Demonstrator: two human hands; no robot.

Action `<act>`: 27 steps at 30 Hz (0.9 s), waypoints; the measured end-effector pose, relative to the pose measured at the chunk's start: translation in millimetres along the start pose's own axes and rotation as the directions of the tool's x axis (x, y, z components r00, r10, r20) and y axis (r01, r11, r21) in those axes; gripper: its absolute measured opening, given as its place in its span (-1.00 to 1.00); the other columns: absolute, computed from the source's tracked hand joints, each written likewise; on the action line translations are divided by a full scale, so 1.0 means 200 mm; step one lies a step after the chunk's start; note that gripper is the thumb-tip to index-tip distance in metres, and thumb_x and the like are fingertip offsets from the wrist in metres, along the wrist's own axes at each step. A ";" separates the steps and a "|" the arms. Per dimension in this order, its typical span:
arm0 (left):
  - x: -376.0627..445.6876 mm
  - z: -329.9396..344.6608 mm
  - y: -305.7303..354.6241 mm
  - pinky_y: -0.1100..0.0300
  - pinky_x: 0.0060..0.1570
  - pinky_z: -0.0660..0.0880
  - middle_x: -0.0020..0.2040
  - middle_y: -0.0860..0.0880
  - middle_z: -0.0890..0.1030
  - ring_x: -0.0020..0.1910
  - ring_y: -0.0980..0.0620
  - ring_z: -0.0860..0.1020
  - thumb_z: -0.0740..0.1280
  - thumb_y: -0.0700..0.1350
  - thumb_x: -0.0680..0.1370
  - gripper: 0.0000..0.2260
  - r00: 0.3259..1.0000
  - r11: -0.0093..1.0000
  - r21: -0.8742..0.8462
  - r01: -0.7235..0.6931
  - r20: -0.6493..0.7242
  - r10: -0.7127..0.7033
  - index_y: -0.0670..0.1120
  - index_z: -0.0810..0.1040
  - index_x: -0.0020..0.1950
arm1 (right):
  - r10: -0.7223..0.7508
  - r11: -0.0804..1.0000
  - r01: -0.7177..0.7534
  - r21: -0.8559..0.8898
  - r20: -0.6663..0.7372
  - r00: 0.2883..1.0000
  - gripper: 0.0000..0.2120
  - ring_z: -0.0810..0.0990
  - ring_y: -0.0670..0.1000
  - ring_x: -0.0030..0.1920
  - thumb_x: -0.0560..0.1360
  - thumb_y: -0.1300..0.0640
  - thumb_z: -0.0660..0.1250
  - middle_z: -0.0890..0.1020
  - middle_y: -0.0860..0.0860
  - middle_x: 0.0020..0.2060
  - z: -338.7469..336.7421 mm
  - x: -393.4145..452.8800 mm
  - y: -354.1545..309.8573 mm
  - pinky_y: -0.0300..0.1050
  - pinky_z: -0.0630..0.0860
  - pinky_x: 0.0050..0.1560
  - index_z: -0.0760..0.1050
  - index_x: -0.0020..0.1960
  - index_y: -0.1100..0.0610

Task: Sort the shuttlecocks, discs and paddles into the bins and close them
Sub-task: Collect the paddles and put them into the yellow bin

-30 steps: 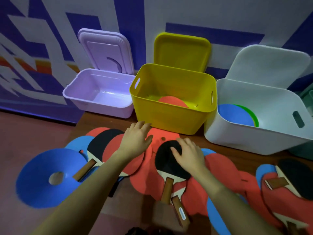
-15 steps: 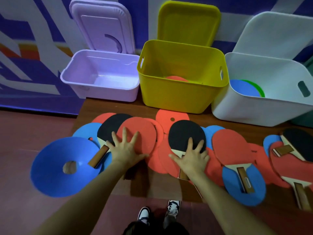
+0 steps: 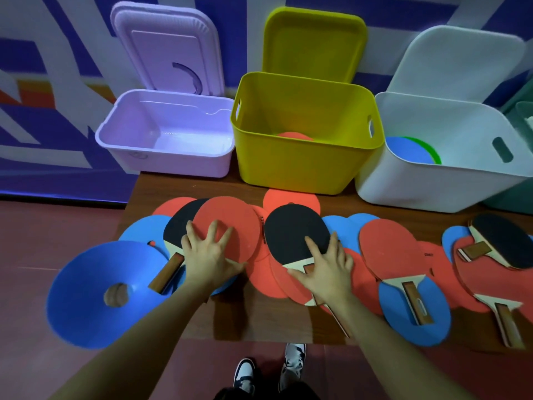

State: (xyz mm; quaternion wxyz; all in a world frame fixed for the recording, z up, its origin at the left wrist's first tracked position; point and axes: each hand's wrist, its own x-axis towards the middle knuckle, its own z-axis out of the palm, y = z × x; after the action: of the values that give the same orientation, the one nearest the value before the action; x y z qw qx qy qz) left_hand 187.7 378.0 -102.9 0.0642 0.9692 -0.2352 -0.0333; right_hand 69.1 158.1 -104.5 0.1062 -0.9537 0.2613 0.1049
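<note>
Now both hands lying spread on paddles on the worktop [image 3: 277,319].
Head view: left hand [image 3: 209,255] pressing red paddle [image 3: 227,229]; right hand [image 3: 324,269] covering black paddle [image 3: 295,232] neck, handle running toward person; yellow bin [image 3: 302,166] standing beyond.

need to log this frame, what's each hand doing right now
left hand: open, fingers spread flat on a red paddle
right hand: open, flat on a black paddle

tiny dark print on two red paddles [image 3: 261,226] [image 3: 429,254] by my hands, too blurred to read.
</note>
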 end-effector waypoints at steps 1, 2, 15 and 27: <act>0.01 0.00 -0.01 -0.37 0.10 0.29 0.29 -0.19 0.46 0.24 -0.59 0.24 0.51 0.31 0.14 -0.21 1.000 1.000 -0.008 0.017 -0.001 -0.017 -0.03 0.52 0.28 | 0.064 0.998 -0.064 0.005 0.018 0.998 -0.07 0.07 0.28 0.46 0.26 -0.54 0.16 -0.06 0.28 0.49 0.00 0.01 -0.03 0.17 0.05 0.38 -0.02 0.50 -0.18; 0.01 0.00 -0.02 -0.37 0.12 0.28 0.30 -0.19 0.45 0.25 -0.58 0.22 0.51 0.31 0.15 -0.20 0.999 0.999 -0.017 0.031 0.009 -0.030 -0.02 0.51 0.30 | 0.111 0.994 -0.112 0.009 0.035 0.993 -0.02 0.09 0.29 0.45 0.23 -0.56 0.17 -0.06 0.30 0.48 -0.01 0.01 -0.06 0.16 0.06 0.38 -0.07 0.50 -0.17; -0.01 0.00 -0.05 -0.24 0.23 0.24 0.43 0.00 0.31 0.37 -0.42 0.15 0.06 0.53 0.23 -0.15 0.995 0.996 -0.031 0.089 0.045 -0.088 0.14 0.33 0.43 | 0.082 0.981 -0.067 0.181 -0.076 0.994 -0.13 0.07 0.26 0.45 0.25 -0.48 0.28 0.02 0.28 0.47 0.00 -0.01 -0.11 0.14 0.00 0.40 0.15 0.46 -0.18; 0.03 -0.38 -0.03 -0.28 -0.05 0.44 0.19 -0.09 0.52 0.24 -0.50 0.31 0.18 0.45 0.23 -0.25 0.940 0.990 -0.117 -0.076 -0.341 0.032 0.02 0.55 0.24 | 0.026 0.913 0.156 0.377 -0.435 0.900 -0.13 0.19 0.21 0.44 0.15 -0.50 0.21 0.17 0.16 0.48 -0.29 -0.15 -0.19 0.19 0.10 0.37 0.35 0.38 -0.14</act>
State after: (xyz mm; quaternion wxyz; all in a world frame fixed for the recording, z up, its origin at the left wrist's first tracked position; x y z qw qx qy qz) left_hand 203.8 389.3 -28.4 0.1668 0.9476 -0.2445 0.1202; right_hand 71.7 189.0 -36.0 0.2433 -0.9189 0.2613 -0.1679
